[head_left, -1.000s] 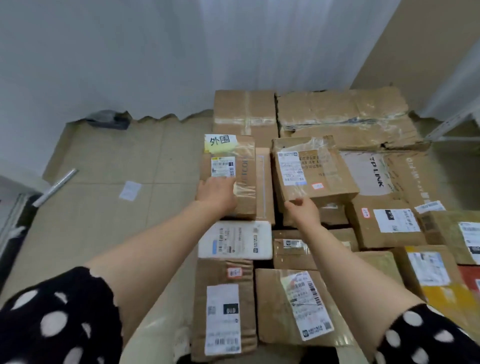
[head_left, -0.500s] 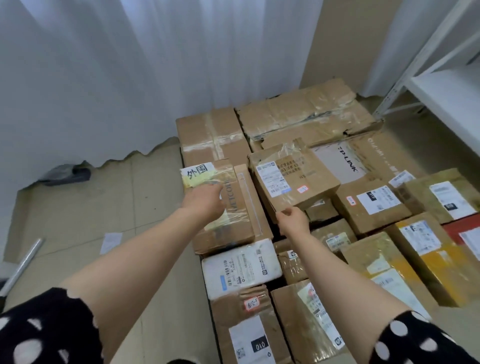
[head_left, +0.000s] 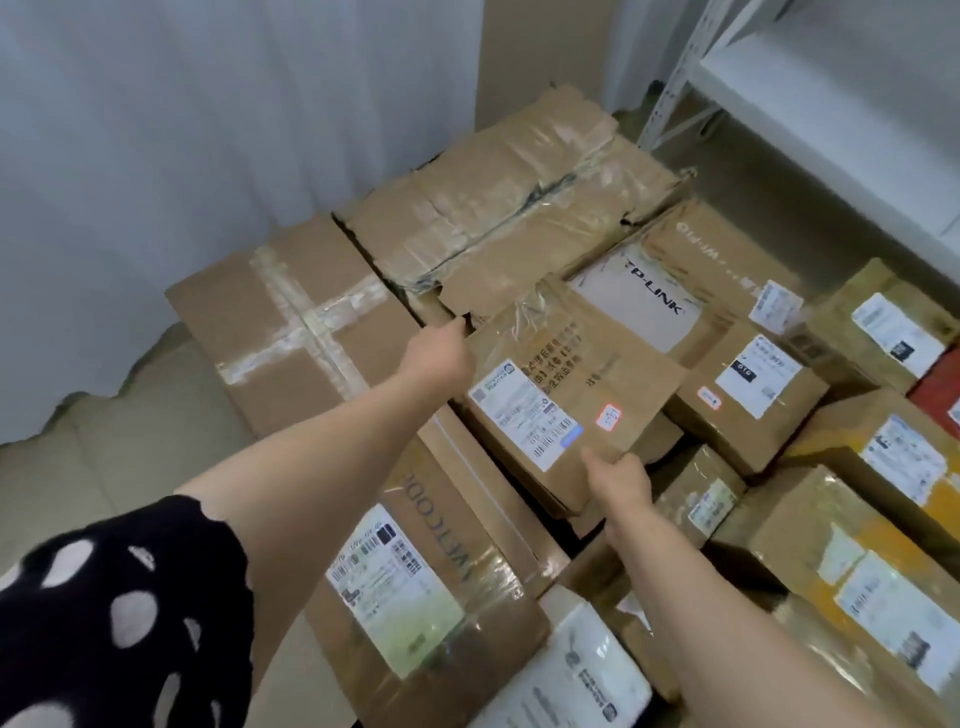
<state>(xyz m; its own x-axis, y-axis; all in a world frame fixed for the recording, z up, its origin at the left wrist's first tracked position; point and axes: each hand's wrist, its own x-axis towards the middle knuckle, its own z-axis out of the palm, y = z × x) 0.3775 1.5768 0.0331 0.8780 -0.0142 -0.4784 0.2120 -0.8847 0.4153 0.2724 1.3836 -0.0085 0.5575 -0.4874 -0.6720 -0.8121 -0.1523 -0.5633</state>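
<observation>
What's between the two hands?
The box they grip: left hand at its far corner, right hand at its near edge. Its white label and red sticker face up between them. Head view shows it.

We read TP-LINK on the far right carton (head_left: 649, 306), letters ending CODE on the near left box (head_left: 457, 525), held box (head_left: 597, 384) label unreadable.

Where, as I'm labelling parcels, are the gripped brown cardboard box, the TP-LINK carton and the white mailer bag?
Gripped brown cardboard box (head_left: 597, 395): head view, top face.
Brown TP-LINK carton (head_left: 634, 312): head view, white printed panel.
White mailer bag (head_left: 571, 680): head view, top face.
</observation>
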